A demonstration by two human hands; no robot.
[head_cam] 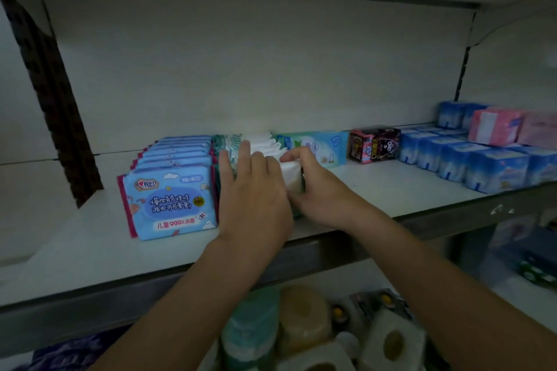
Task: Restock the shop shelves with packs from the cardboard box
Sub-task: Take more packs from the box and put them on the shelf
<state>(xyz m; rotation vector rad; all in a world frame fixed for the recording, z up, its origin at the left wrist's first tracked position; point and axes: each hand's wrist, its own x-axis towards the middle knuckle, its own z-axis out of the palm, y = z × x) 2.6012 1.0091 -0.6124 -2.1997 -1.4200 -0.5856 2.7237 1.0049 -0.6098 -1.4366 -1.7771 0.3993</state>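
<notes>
On the white shelf [376, 190] stands a row of white and green packs [262, 141], running from front to back. My left hand [253, 190] lies flat with straight fingers against the front of this row. My right hand [313, 184] grips the front white pack [291, 178] from the right side, thumb on top. To the left stands a row of blue wipe packs [171, 202] with pink edges. The cardboard box is not in view.
A light blue pack [319, 144] stands behind my right hand. Further right are a small black and pink box [373, 144], blue tissue blocks [470, 159] and pink packs [497, 126]. Paper rolls [388, 340] and bottles sit on the lower shelf. A shelf bracket [54, 93] stands at left.
</notes>
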